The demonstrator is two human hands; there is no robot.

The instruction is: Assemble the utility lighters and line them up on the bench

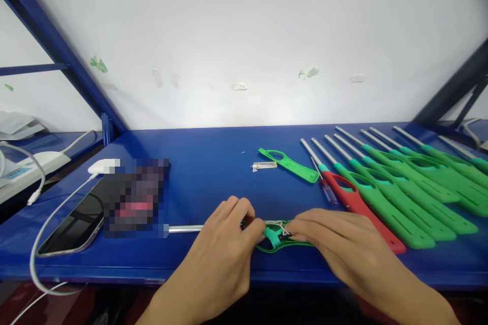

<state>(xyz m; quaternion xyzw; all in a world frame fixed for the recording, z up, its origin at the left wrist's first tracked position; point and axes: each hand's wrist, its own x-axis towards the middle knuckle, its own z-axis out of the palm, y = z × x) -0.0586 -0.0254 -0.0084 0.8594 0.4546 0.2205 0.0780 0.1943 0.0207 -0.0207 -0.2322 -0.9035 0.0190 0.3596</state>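
Note:
An opened green stick lighter (270, 250) lies near the shelf's front edge, its inner parts showing. Its metal tube (185, 229) points left. My left hand (223, 249) grips the lighter where the tube meets the body, fingers bent and thumb pressed in. From the other side, my right hand (339, 236) has its fingertips pinched together on the handle. Between my hands, a teal trigger piece (272, 237) and a thin white wire (277, 223) are visible. My fingers hide both ends of the housing. Beyond them lie a loose green half-shell (295, 166) and a clear gas tank (266, 165).
On the right lie several green stick lighters (400, 208) and a red one (351, 203), with a screwdriver (328, 190) beside it. A phone (74, 218) with a white cable (41, 228) rests at left, next to a pixelated item (137, 198). A white wall (244, 35) stands behind.

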